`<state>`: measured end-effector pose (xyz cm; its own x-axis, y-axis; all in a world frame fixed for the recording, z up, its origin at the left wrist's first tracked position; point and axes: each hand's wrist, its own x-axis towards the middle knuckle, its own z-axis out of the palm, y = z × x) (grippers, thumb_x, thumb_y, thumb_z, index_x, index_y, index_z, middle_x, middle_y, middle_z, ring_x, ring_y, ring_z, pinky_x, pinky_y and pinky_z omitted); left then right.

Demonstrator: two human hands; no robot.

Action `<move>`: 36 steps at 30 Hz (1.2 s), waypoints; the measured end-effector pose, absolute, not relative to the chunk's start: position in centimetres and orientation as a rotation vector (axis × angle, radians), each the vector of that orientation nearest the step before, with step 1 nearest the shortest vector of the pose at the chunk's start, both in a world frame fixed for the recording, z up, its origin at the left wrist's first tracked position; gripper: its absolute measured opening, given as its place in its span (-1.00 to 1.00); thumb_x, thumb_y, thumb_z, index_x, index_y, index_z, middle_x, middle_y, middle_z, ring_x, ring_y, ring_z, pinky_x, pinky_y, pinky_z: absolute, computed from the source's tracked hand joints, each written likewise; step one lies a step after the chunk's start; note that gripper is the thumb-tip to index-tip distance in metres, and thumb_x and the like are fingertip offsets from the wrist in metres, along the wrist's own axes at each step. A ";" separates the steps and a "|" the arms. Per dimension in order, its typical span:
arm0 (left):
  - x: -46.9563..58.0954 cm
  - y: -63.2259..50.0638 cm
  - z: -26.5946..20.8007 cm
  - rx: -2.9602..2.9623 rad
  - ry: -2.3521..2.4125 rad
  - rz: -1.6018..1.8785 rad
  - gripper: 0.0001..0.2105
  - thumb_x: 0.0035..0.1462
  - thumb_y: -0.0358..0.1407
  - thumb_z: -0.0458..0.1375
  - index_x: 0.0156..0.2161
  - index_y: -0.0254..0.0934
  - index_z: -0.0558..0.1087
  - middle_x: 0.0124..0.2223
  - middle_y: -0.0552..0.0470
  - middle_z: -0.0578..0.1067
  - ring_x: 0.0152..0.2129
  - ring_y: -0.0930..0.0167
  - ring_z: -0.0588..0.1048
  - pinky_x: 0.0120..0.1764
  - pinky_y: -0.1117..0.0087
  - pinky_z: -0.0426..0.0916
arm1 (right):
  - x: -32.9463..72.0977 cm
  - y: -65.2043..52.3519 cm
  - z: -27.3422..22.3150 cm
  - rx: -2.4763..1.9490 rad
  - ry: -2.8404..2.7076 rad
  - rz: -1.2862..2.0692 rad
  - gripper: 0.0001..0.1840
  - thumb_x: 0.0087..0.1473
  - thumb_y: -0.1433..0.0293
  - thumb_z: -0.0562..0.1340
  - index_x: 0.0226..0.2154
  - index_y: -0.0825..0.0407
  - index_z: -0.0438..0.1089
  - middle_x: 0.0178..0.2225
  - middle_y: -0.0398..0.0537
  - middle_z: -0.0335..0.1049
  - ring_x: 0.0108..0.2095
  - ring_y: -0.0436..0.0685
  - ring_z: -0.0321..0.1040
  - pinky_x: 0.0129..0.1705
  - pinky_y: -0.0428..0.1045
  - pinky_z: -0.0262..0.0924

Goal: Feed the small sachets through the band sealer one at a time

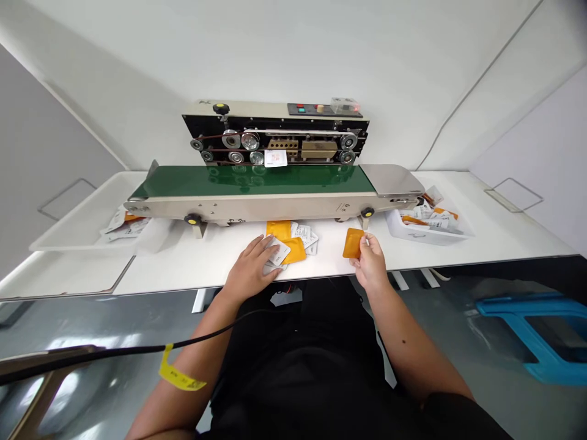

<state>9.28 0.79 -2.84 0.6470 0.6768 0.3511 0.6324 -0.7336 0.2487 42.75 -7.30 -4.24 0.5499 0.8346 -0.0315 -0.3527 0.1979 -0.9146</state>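
The white bench is the largest thing here; I give directions from the pile of packets at its middle. At 12 o'clock stands the machine with rollers, and before it runs its green belt. The shallow white tray is at 9 o'clock, and the smaller white box at 3 o'clock; both contain packets. The left hand is at 8 o'clock of the pile; its fingers, slightly spread, rest on a white packet, but I cannot tell whether they grip it. At 3 o'clock, nearer than the box, the right hand has its fingers closed upon one orange packet. Another, pale packet is upright against the rollers at 12 o'clock.
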 end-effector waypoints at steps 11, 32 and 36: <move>9.2 0.7 -2.7 2.691 1.083 0.690 -0.50 0.29 -0.07 0.29 0.28 -0.13 0.48 0.47 -0.09 0.31 0.43 -0.01 0.24 0.40 -0.12 0.27 | 50.3 4.6 10.3 -1.216 -0.785 0.454 -0.60 0.18 0.33 0.35 0.04 -0.04 0.30 -0.50 -0.31 0.36 -0.63 -0.08 0.24 -0.58 -0.19 0.16; 9.2 0.9 -3.0 2.737 1.047 0.616 -0.42 0.37 -0.08 0.22 0.42 -0.10 0.30 0.46 -0.06 0.34 0.44 0.03 0.22 0.39 -0.12 0.23 | 40.5 -0.5 2.6 -1.305 -1.627 0.092 -0.67 0.28 0.29 0.23 0.08 -0.08 0.49 -0.02 0.05 0.52 -0.03 0.23 0.48 0.07 0.19 0.44; 9.0 1.1 -3.4 2.713 0.984 0.712 -0.47 0.34 -0.20 0.25 0.37 -0.12 0.39 0.32 -0.12 0.50 0.32 0.06 0.39 0.35 -0.09 0.30 | 35.5 -4.4 -2.2 -1.354 -2.129 0.452 -0.30 0.25 0.15 0.32 0.39 -0.19 0.29 0.42 0.02 0.26 0.46 0.42 0.09 0.45 0.37 0.09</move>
<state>9.03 1.11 -3.43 0.6686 0.6401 0.3785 0.5595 -0.7683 0.3109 35.52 -4.35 -2.17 -0.3243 0.9026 0.2830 0.7100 0.4299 -0.5577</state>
